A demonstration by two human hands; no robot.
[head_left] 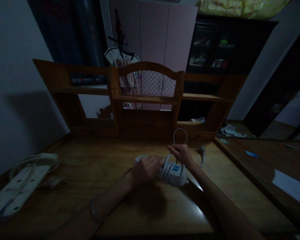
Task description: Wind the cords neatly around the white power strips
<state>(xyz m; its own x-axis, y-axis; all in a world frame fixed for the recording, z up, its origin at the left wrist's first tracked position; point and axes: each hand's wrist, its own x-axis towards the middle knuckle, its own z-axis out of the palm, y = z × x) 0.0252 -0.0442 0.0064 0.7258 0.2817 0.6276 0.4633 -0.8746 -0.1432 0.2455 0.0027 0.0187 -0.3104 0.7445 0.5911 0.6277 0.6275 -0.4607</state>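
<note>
A white power strip [176,179] with blue sockets is in front of me, just over the wooden table, its own cord wound around it in several turns. My left hand [148,168] is closed over its left half and hides the middle of it. Above its right half, my right hand [181,153] pinches the loose cord [180,129], which rises in a loop behind the fingers. The cord's free end, with the plug [202,151], lies on the table to the right of my right hand.
At the left of the table [102,206] lies another white power strip [20,186] with a coiled cable and a plug [53,181]. A wooden shelf unit [146,99] stands along the back. On the right surface are a blue card [251,154] and a white paper [292,186].
</note>
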